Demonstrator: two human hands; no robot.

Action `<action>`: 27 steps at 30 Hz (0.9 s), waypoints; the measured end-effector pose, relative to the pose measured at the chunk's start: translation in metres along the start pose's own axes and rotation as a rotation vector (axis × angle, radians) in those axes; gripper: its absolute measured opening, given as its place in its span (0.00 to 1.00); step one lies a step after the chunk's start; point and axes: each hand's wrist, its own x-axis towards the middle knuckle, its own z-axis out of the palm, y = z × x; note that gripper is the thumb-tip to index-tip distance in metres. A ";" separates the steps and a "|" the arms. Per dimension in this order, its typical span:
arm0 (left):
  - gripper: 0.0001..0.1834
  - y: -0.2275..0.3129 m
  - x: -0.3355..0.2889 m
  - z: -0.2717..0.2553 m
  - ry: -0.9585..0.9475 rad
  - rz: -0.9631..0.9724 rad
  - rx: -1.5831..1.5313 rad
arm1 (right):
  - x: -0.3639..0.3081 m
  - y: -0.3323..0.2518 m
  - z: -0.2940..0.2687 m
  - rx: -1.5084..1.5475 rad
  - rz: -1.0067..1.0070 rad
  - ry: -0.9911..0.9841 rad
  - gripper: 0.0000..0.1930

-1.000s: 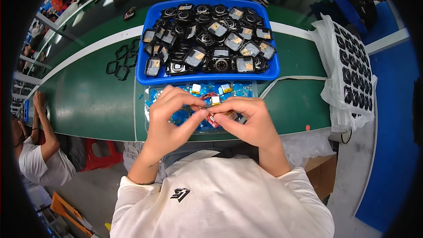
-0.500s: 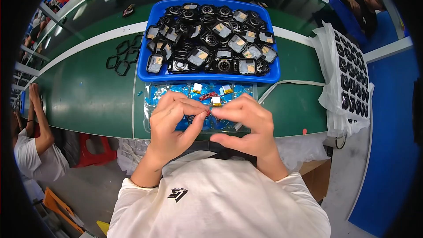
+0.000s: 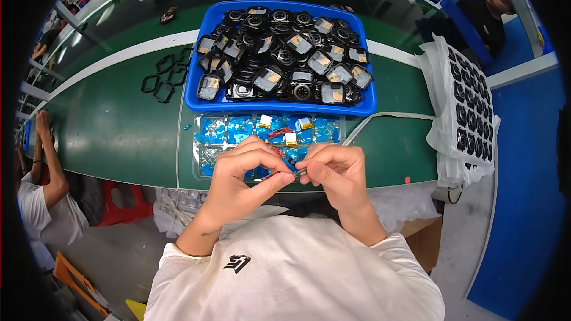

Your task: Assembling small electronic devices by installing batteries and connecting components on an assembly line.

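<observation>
The left hand and right hand are jointly pinching a small, half-hidden component near a clear compartmented tray.

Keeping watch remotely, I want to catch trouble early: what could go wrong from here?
The small part between the left hand and right hand may slip: the grip is just a fingertip pinch.
Either hand could nudge the nearest white-and-yellow block, which lies in the clear tray just beyond.
Watch cases heaped in the blue bin might slide over its near edge.
</observation>
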 end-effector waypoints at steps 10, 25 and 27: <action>0.03 0.000 0.000 0.008 0.044 -0.033 0.106 | 0.001 -0.002 -0.004 -0.006 0.178 -0.013 0.04; 0.03 0.004 0.010 0.009 0.082 -0.248 -0.166 | 0.058 -0.011 -0.053 -1.580 -0.542 0.343 0.12; 0.03 0.006 0.015 0.011 0.078 -0.265 -0.176 | 0.053 -0.008 -0.056 -0.850 -0.357 0.334 0.09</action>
